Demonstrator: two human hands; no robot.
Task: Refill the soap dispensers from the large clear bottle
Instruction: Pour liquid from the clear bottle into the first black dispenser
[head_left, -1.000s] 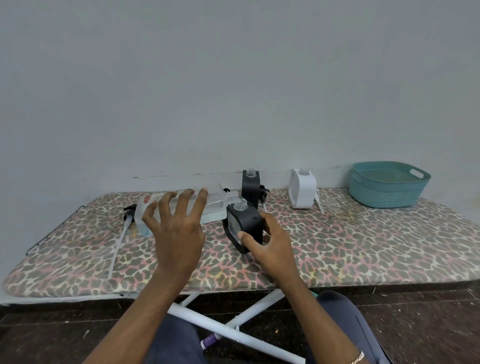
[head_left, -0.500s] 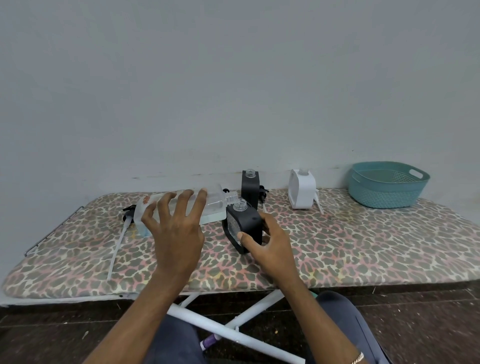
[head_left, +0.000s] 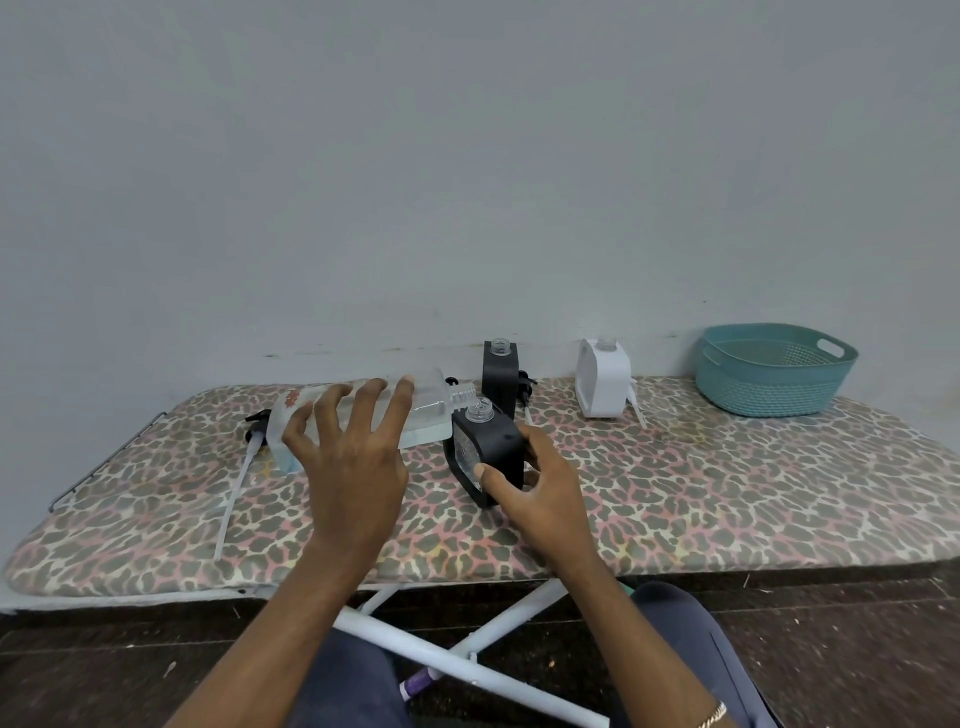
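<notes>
My left hand grips the large clear bottle from above, fingers spread over its body. The bottle lies almost level, its open neck pointing right, just above the open mouth of a black soap dispenser. My right hand holds that dispenser near its base and tilts it to the left. A second black dispenser stands upright and uncapped behind it. A white dispenser, also uncapped, stands further right.
Everything rests on a leopard-print ironing board against a grey wall. A pump head with a long white tube lies at the left. More pump parts lie beside the rear dispensers. A teal basket sits at the far right.
</notes>
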